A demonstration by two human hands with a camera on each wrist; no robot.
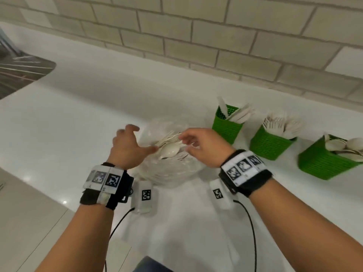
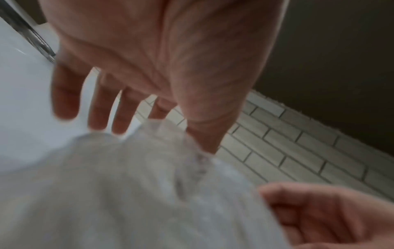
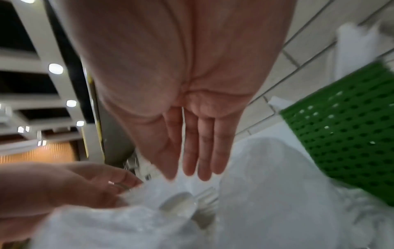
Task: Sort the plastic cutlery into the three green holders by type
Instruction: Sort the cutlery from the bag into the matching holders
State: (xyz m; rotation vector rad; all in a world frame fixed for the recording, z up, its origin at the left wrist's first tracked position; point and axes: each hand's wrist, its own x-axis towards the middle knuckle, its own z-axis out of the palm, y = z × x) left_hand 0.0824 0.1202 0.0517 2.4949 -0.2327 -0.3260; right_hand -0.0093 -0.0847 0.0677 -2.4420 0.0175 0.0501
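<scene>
Between both hands on the white counter (image 1: 82, 107), a clear bag (image 1: 169, 169) holds a spoon (image 1: 170, 151), bowl toward the left hand (image 1: 127, 148), handle running away toward the wall. Left wrist view: left fingers (image 2: 98, 107) spread, holding nothing, above the bag. Right wrist view: the right hand (image 3: 192, 128) has straight fingers, holding nothing, above the spoon; a green holder (image 3: 345, 134) stands beside the bag.

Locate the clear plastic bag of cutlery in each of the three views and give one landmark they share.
Head: the clear plastic bag is at centre, between both hands.
Left wrist: it fills the lower half, blurred.
Right wrist: it runs along the bottom, a spoon showing.
Shared landmark: the tiled wall.
</scene>
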